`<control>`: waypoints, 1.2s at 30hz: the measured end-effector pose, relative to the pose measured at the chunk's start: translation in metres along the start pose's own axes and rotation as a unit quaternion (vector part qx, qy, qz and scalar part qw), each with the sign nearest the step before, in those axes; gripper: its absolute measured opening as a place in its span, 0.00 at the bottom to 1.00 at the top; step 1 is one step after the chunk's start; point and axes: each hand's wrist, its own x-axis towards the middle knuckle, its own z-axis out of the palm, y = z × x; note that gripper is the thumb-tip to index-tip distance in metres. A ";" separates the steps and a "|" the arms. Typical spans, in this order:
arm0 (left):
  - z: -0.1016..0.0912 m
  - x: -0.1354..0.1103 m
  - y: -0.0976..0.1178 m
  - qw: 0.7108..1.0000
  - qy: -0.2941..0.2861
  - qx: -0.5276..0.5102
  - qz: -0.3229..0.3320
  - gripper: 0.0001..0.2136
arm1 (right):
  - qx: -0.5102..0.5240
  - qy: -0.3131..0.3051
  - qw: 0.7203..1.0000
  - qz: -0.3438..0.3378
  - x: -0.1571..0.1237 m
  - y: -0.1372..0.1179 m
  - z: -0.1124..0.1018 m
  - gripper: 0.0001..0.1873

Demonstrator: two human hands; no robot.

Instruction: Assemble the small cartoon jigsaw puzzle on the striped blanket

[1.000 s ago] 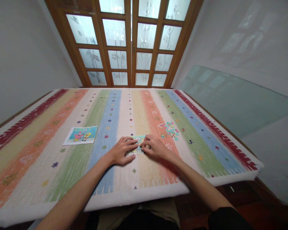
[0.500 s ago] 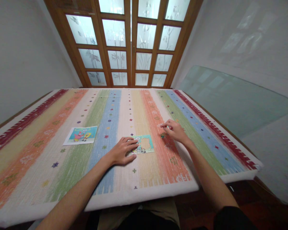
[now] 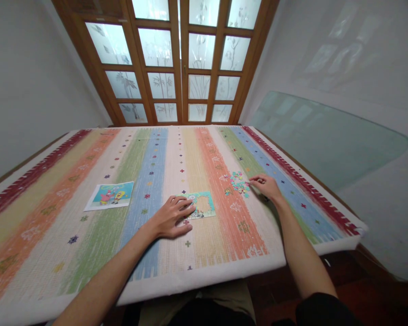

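A small jigsaw puzzle (image 3: 211, 201) lies on the patterned tablecloth, its coloured border partly filled and a tan bare area in the middle. My left hand (image 3: 172, 216) rests flat with fingers spread over the puzzle's left side, hiding that part. Right of the puzzle is a loose heap of small teal, pink and yellow puzzle pieces (image 3: 239, 182). At the heap's right edge, my right hand (image 3: 267, 186) has thumb and fingertips pinched together on what looks like a puzzle piece; the fingers partly cover it.
To the left lies a printed cartoon picture (image 3: 110, 196) on white paper. A striped cloth (image 3: 149, 244) covers the table. Wooden doors with glass panes (image 3: 183, 68) stand beyond the far edge, and a greenish glass panel (image 3: 329, 136) leans on the right wall.
My right hand has moved right, from over the heap to its right edge, uncovering the pieces. My left hand stays on the puzzle. The view has shifted slightly.
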 end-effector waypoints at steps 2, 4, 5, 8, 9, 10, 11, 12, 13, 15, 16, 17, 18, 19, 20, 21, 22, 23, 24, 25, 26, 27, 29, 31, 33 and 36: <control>0.000 -0.001 -0.001 1.000 -0.001 -0.001 -0.002 0.24 | 0.012 -0.047 0.998 -0.031 -0.002 0.000 -0.002 0.14; 0.000 -0.002 -0.001 1.000 0.000 0.000 -0.004 0.24 | 0.012 -0.091 0.994 -0.058 -0.003 -0.002 -0.005 0.16; 0.000 -0.002 -0.001 1.000 0.001 0.001 -0.005 0.24 | 0.010 -0.110 0.992 -0.068 -0.004 -0.003 -0.007 0.17; 0.000 -0.002 -0.001 1.000 0.005 -0.003 -0.004 0.24 | 0.010 -0.150 0.985 -0.083 -0.007 -0.006 -0.010 0.17; 0.000 -0.002 -0.001 1.000 0.006 -0.004 -0.004 0.24 | 0.011 -0.157 0.984 -0.085 -0.007 -0.007 -0.011 0.18; 0.000 -0.002 -0.001 1.000 0.008 -0.003 -0.003 0.23 | 0.012 -0.162 0.983 -0.087 -0.007 -0.007 -0.011 0.18; 0.001 -0.003 -0.001 1.000 0.010 -0.003 -0.001 0.23 | 0.013 -0.166 0.982 -0.088 -0.008 -0.007 -0.011 0.18; 0.001 -0.003 -0.002 1.000 0.011 -0.002 0.000 0.23 | 0.013 -0.169 0.982 -0.088 -0.008 -0.007 -0.011 0.17; 0.001 -0.003 -0.002 1.000 0.012 -0.001 0.001 0.23 | 0.013 -0.172 0.981 -0.087 -0.008 -0.006 -0.011 0.17; 0.003 -0.004 -0.003 1.000 0.015 -0.001 0.004 0.24 | 0.013 -0.173 0.981 -0.084 -0.007 -0.005 -0.011 0.15; 0.003 -0.005 -0.004 1.000 0.015 -0.001 0.005 0.24 | 0.013 -0.173 0.981 -0.083 -0.007 -0.004 -0.011 0.13; 0.004 -0.005 -0.005 1.000 0.016 0.000 0.006 0.24 | 0.012 -0.173 0.982 -0.082 -0.007 -0.003 -0.011 0.13; 0.004 -0.005 -0.005 1.000 0.017 0.000 0.007 0.25 | 0.011 -0.173 0.982 -0.080 -0.007 -0.002 -0.012 0.12; 0.005 -0.006 -0.006 1.000 0.018 0.001 0.008 0.25 | 0.009 -0.174 0.982 -0.077 -0.007 -0.002 -0.013 0.11; 0.005 -0.006 -0.006 1.000 0.019 0.001 0.008 0.25 | 0.007 -0.175 0.982 -0.073 -0.007 -0.002 -0.013 0.11; 0.005 -0.006 -0.007 1.000 0.019 0.002 0.007 0.24 | 0.004 -0.175 0.982 -0.068 -0.007 -0.002 -0.014 0.10; 0.005 -0.006 -0.007 1.000 0.020 0.003 0.006 0.24 | -0.001 -0.172 0.983 -0.062 -0.007 -0.002 -0.014 0.10; 0.005 -0.006 -0.007 1.000 0.019 0.004 0.006 0.24 | -0.007 -0.164 0.985 -0.056 -0.007 -0.001 -0.014 0.09; 0.005 -0.007 -0.007 1.000 0.019 0.004 0.006 0.24 | -0.016 -0.151 0.987 -0.050 -0.007 -0.001 -0.014 0.09; 0.005 -0.007 -0.007 1.000 0.019 0.004 0.006 0.24 | -0.027 -0.136 0.989 -0.046 -0.007 -0.001 -0.014 0.09; 0.004 -0.007 -0.007 1.000 0.019 0.004 0.006 0.24 | -0.038 -0.120 0.991 -0.044 -0.006 0.000 -0.013 0.09; 0.004 -0.007 -0.006 1.000 0.020 0.004 0.007 0.24 | -0.048 -0.105 0.992 -0.045 -0.006 0.001 -0.012 0.10; 0.003 -0.006 -0.006 1.000 0.022 0.003 0.009 0.24 | -0.063 -0.089 0.993 -0.051 -0.005 0.002 -0.011 0.13; 0.003 -0.006 -0.005 1.000 0.023 0.002 0.009 0.24 | -0.071 -0.086 0.992 -0.059 -0.004 0.004 -0.010 0.15; 0.002 -0.006 -0.005 1.000 0.021 0.000 0.008 0.24 | -0.076 -0.088 0.991 -0.063 -0.004 0.006 -0.010 0.16; 0.003 -0.006 -0.005 1.000 0.016 -0.005 0.005 0.24 | -0.075 -0.098 0.990 -0.068 -0.005 0.008 -0.009 0.17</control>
